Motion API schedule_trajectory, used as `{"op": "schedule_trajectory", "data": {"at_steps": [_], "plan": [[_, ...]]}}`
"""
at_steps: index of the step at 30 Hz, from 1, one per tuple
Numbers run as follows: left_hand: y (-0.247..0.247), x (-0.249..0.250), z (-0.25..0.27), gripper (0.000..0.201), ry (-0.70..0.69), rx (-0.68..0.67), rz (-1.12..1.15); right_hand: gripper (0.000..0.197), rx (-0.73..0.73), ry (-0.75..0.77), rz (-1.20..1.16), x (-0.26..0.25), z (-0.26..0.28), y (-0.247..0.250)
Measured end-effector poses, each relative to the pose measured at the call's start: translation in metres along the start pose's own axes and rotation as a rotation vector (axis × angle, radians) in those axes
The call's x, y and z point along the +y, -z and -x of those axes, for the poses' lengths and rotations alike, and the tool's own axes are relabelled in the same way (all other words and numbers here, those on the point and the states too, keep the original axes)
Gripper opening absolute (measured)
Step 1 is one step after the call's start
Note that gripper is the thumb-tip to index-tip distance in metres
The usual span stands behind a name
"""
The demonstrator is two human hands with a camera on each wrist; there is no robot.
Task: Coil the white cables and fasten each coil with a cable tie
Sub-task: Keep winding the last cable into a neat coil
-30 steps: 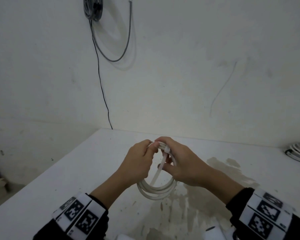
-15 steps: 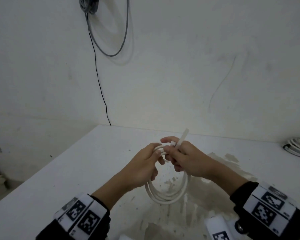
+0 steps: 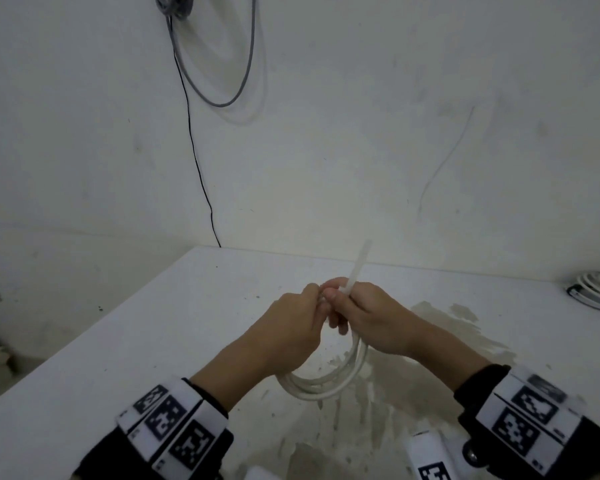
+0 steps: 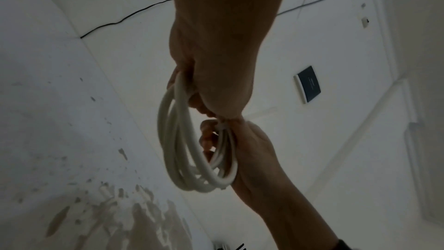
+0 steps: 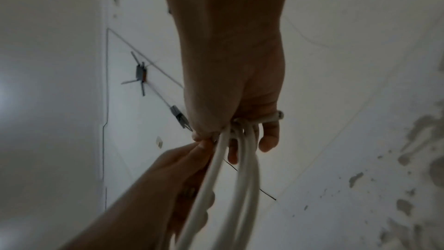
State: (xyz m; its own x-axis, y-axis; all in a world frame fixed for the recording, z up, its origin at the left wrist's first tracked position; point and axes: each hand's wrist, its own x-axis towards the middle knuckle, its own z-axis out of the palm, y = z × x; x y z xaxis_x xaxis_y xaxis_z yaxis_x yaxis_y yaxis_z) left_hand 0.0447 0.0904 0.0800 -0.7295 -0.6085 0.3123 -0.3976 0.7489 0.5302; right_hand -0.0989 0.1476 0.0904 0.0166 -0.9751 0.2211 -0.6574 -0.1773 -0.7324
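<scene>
A coil of white cable (image 3: 329,384) hangs between my two hands above the white table (image 3: 153,341). My left hand (image 3: 291,327) grips the top of the coil (image 4: 182,140) with curled fingers. Just to its right, my right hand (image 3: 371,317) pinches a translucent cable tie (image 3: 357,268) wrapped round the coil; its free tail sticks up and away from my fingers. In the right wrist view the tie's band (image 5: 271,118) crosses the cable strands (image 5: 240,168) under my right hand (image 5: 240,121). The tie's head is hidden between the fingertips.
Another bundle of coiled white cable (image 3: 596,292) lies at the table's far right edge. A grey cable loop (image 3: 222,64) and a thin black wire (image 3: 194,150) hang on the wall behind. Stains (image 3: 465,327) mark the tabletop under my hands.
The tie's tail, hanging down through the coil a second ago, now points up past my right fingers and sticks out further. Both hands and the coil shifted slightly right.
</scene>
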Motion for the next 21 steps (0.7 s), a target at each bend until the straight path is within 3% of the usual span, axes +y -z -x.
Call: {"op": "schedule_trajectory", "data": {"at_steps": [4, 8, 12, 16, 19, 21], "plan": [[0.004, 0.006, -0.002, 0.035, 0.028, -0.03, 0.217, 0.046, 0.04, 0.018, 0.085, -0.003, -0.002, -0.007], [0.002, 0.01, -0.001, 0.023, 0.125, -0.013, 0.489, 0.063, 0.081, 0.048, -0.046, -0.006, -0.003, -0.01], [0.004, 0.012, 0.001, 0.032, 0.195, -0.009, 0.738, 0.064, 0.083, 0.07, -0.105, -0.004, -0.006, -0.008], [0.002, 0.017, -0.002, 0.04, 0.257, 0.087, 0.89, 0.07, 0.099, 0.051, -0.154, -0.007, -0.009, 0.001], [-0.003, 0.021, -0.006, 0.035, 0.286, 0.121, 0.929, 0.068, 0.153, 0.049, -0.199, -0.009, -0.005, 0.005], [-0.007, 0.024, -0.007, 0.027, 0.289, 0.143, 0.92, 0.056, 0.242, 0.081, -0.201, -0.011, 0.0, 0.007]]}}
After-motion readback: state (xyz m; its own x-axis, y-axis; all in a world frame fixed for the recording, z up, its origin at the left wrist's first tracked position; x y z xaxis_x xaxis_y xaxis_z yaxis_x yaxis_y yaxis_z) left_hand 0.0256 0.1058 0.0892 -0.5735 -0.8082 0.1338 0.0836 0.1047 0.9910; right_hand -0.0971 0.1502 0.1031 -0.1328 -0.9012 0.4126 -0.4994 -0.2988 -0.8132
